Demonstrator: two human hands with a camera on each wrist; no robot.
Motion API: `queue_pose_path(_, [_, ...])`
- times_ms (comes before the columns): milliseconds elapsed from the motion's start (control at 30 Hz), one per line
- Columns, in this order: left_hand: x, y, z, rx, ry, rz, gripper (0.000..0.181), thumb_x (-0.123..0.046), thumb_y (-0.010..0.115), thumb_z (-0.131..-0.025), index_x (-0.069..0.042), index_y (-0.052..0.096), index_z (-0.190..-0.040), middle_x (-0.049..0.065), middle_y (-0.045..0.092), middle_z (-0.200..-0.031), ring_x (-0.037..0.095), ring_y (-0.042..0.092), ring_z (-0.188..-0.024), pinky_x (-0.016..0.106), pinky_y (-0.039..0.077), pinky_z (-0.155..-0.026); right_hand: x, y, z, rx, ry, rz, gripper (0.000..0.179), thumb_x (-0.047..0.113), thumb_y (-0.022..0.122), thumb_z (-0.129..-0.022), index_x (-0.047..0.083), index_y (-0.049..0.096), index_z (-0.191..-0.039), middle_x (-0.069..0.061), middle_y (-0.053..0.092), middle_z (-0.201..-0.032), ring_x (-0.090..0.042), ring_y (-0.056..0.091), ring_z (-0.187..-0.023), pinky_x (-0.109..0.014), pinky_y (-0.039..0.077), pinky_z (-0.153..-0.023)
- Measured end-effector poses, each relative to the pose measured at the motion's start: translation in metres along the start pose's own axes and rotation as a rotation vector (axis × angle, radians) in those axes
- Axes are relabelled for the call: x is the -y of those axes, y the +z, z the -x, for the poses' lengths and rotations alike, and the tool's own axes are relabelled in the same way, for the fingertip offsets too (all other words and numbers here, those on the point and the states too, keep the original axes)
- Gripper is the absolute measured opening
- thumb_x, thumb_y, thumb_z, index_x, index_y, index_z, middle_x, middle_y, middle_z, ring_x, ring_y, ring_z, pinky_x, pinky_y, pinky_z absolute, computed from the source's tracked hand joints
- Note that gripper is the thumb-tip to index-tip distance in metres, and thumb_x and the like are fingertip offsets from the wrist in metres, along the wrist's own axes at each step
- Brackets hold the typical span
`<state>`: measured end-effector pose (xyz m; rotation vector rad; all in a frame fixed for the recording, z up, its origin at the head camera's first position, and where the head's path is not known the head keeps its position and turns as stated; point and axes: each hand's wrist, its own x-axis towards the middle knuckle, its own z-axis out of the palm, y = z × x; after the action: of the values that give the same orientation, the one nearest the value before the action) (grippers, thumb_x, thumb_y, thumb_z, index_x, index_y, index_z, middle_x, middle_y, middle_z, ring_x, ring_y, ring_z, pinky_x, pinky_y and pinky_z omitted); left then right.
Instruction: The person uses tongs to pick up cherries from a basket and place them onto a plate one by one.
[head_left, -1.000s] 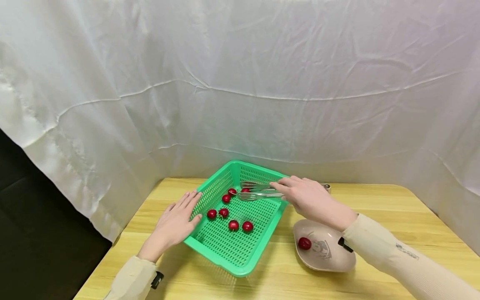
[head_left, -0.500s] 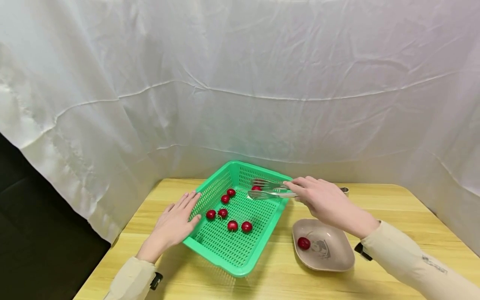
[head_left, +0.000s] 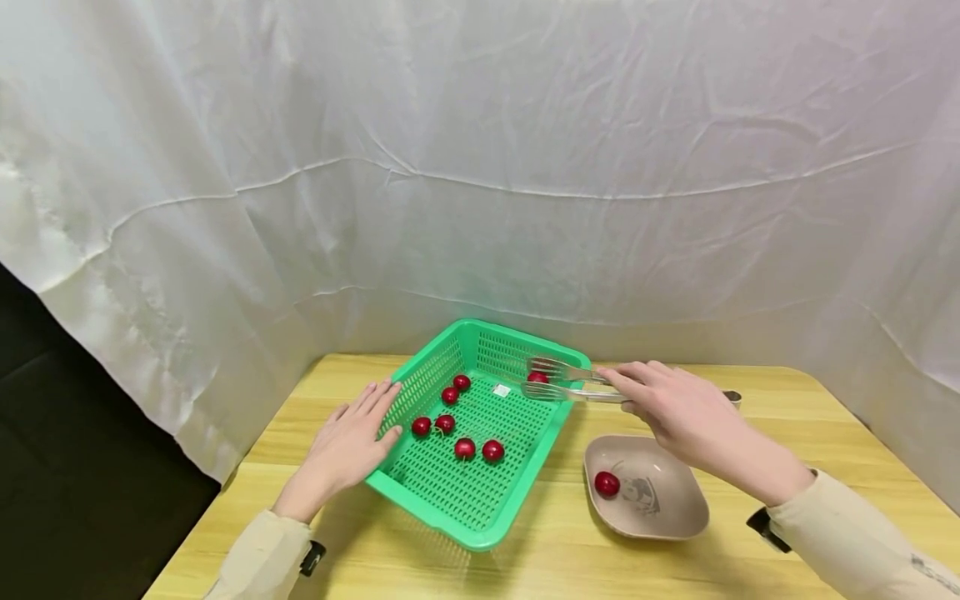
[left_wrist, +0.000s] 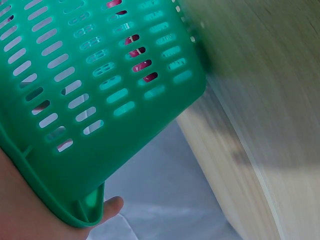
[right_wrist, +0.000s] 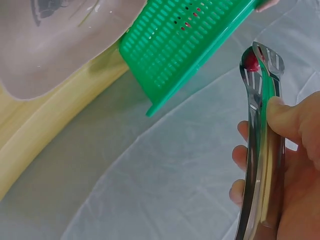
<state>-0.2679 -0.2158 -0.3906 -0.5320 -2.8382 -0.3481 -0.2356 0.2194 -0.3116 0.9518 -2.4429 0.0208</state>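
My left hand (head_left: 348,442) rests on the left rim of a green plastic basket (head_left: 420,510), fingers straight. The left wrist view shows the basket's slotted side wall (left_wrist: 120,145) with a fingertip (left_wrist: 115,205) beyond its rim. My right hand (head_left: 686,412) grips metal serving tongs (head_left: 588,396) over the basket's right rim. Between the tong tips is a red cherry (right_wrist: 251,61), held clear of the basket in the right wrist view. Several other cherries (head_left: 465,448) lie on the basket floor.
A pinkish bowl (head_left: 678,504) with one cherry (head_left: 607,484) in it stands right of the basket, below my right forearm. The wooden table (head_left: 555,558) carries both. A pale cloth (head_left: 480,250) hangs behind. A small white label (head_left: 501,390) shows in the basket.
My right hand has moved right with the tongs, carrying the cherry from the basket's far part toward its right rim. The left hand has stayed on the rim.
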Motion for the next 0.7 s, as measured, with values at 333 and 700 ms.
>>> queue_pose_path(333, [0.000, 0.000, 0.000, 0.005, 0.000, 0.000, 0.065, -0.037, 0.049, -0.100, -0.012, 0.027, -0.156, 0.011, 0.022, -0.161, 0.034, 0.020, -0.146, 0.063, 0.019, -0.113, -0.003, -0.005, 0.024, -0.014, 0.055, -0.014, 0.056, 0.009, 0.075, -0.084, 0.013, 0.059, -0.137, -0.001, 0.063, -0.123, -0.026, 0.065, -0.096, -0.042, 0.053, -0.064])
queue_pose_path(700, [0.000, 0.000, 0.000, 0.012, -0.001, 0.000, 0.065, -0.037, 0.048, -0.101, -0.011, 0.027, -0.156, 0.011, 0.022, -0.161, 0.034, 0.021, -0.146, 0.063, 0.019, -0.113, -0.012, -0.003, 0.057, -0.047, 0.068, -0.030, 0.048, 0.015, 0.071, -0.087, 0.008, 0.061, -0.134, -0.002, 0.065, -0.122, -0.028, 0.065, -0.102, -0.049, 0.054, -0.075])
